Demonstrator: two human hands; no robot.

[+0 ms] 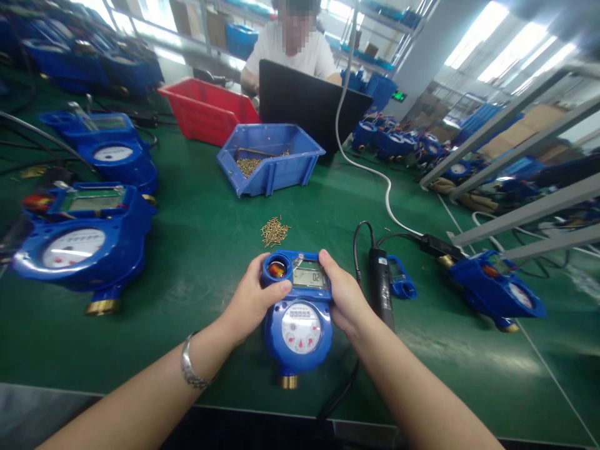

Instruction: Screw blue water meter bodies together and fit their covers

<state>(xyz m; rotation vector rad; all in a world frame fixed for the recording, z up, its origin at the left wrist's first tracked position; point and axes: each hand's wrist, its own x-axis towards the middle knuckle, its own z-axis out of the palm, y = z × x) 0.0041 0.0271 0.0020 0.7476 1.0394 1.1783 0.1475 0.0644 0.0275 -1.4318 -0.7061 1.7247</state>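
A blue water meter with a white dial and a small LCD screen lies on the green mat in front of me. My left hand grips its upper left side, thumb by the round open port. My right hand clasps the upper right side, thumb on the screen housing's edge. A metal bracelet is on my left wrist. A small heap of brass screws lies just beyond the meter.
A black electric screwdriver with its cable lies right of the meter, beside a blue cover piece and another meter. Two meters sit at left. A blue bin of screws, a red bin and a person behind a laptop are beyond.
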